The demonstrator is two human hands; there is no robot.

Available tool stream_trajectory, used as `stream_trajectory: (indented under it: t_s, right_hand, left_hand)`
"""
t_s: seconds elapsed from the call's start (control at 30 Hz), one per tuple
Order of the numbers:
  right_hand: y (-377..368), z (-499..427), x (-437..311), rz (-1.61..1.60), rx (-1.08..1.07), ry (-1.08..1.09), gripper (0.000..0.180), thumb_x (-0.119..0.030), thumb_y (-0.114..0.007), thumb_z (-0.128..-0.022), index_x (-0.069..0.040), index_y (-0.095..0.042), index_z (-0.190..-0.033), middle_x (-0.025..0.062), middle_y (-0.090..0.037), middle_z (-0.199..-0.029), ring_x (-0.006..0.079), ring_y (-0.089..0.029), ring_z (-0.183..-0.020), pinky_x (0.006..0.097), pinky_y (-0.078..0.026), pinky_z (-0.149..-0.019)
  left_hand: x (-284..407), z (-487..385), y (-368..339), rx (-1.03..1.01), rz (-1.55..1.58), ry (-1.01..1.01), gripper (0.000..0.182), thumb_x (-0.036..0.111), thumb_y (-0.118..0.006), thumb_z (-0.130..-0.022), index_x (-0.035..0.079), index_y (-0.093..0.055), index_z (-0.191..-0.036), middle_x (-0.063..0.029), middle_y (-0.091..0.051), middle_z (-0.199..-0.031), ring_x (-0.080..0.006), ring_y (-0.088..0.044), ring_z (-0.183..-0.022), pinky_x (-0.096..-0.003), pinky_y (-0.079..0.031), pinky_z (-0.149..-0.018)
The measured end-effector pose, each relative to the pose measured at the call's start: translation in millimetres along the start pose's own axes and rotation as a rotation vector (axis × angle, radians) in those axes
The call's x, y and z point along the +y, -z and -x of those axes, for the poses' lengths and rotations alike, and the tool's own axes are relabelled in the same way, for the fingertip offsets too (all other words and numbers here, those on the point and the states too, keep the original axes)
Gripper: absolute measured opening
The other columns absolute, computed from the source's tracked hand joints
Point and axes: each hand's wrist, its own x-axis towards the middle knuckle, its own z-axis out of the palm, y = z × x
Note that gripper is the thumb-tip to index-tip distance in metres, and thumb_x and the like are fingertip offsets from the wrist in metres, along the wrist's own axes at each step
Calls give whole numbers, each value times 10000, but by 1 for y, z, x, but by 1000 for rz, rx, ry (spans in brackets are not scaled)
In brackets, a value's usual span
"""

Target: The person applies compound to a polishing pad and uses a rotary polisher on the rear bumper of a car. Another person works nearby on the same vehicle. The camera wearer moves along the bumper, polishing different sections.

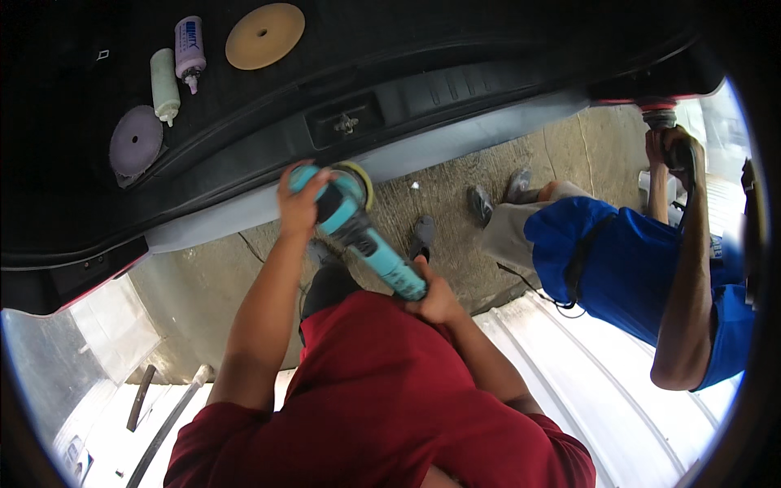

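A teal and black cordless-looking polisher [370,242] is held in both my hands. My left hand [300,200] wraps over its head, slightly blurred. Around the rear end of its body, my right hand [436,295] is closed. The yellowish round polishing pad [364,183] faces the light grey bumper [421,150] of a vehicle; whether it touches I cannot tell. Just beyond the bumper runs the black trunk sill [268,150], with a metal latch striker [346,124] in its recess.
On the dark trunk floor lie a purple pad [135,149], a pale green bottle [165,85], a lilac bottle [190,46] and a tan pad [265,46]. At right, a co-worker in a blue shirt [634,256] holds another polisher [678,152] against red bodywork. A cord hangs beside them.
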Motion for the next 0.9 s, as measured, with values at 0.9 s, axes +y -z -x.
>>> stream_trajectory:
  t_s: [0.9]
  right_hand:
    - [152, 23, 116, -736, 253, -255, 536, -65, -841, -572, -34, -618, -1058, 29, -648, -833, 134, -599, -659, 284, -485, -569]
  left_hand:
    - [-56, -50, -304, -230, -402, 10, 645, 314, -898, -665, 36, -641, -1187, -176, -695, -1106, -283, -677, -1054, -396, -537, -900]
